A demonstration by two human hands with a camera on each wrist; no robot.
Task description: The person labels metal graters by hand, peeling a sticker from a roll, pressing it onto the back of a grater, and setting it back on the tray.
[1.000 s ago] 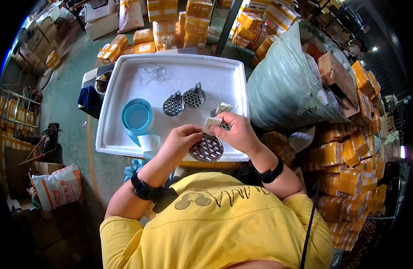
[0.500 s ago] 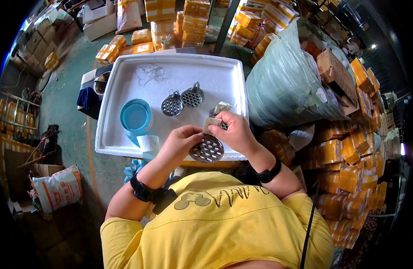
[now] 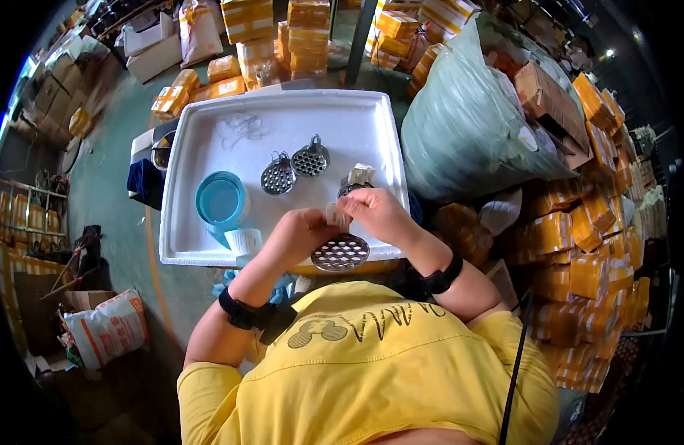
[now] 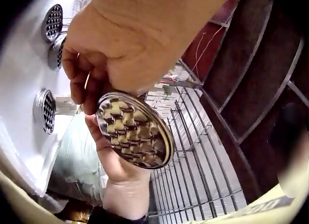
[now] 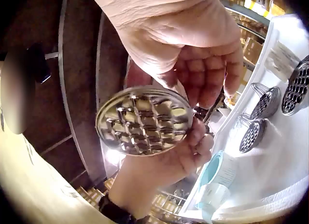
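A round metal disc with rows of holes (image 3: 340, 253) is held over the tray's front edge by the left hand (image 3: 296, 236), whose curled fingers grip it near its upper rim. The right hand (image 3: 380, 215) pinches a small pale label (image 3: 334, 215) between thumb and fingers, just above the disc. In the left wrist view the disc (image 4: 135, 130) hangs between both hands; the right wrist view shows its patterned face (image 5: 145, 120) below the right hand (image 5: 178, 35). Whether the label touches the disc is hidden by the fingers.
In the white foam tray (image 3: 283, 96) lie two perforated metal pieces (image 3: 311, 159), another partly hidden piece with paper on it (image 3: 362, 175), and a light-blue roll (image 3: 220, 200) with a white-labelled strip (image 3: 243, 242). Beyond it stand a large green bag (image 3: 468, 119) and taped boxes (image 3: 308, 37).
The disc has tilted and looks flatter in the head view. The right hand and label have shifted slightly left, and the head view has moved a little.
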